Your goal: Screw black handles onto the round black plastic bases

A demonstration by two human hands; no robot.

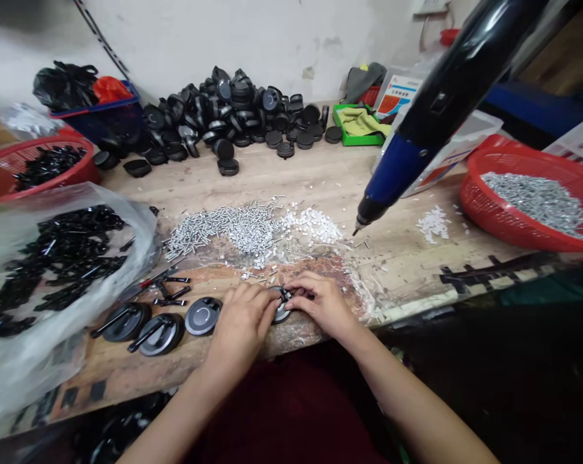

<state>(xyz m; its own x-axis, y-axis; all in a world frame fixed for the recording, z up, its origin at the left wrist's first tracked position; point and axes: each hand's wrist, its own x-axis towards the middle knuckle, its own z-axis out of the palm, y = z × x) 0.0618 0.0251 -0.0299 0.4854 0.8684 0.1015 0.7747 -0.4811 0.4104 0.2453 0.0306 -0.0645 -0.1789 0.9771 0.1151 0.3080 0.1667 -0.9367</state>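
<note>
Left hand (240, 320) and right hand (321, 304) pinch round black-and-silver disc (280, 313) between curled fingers at near edge of wooden tabletop (296, 177); blue-and-black electric screwdriver (441, 113) hangs overhead, within reach.

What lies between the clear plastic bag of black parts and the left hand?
In the head view: three round black discs on the wooden bench, two with black lever handles.

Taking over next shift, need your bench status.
Left hand, right hand on round black disc. Electric screwdriver hanging above, right of hands. Loose screws spread ahead of hands.
</note>
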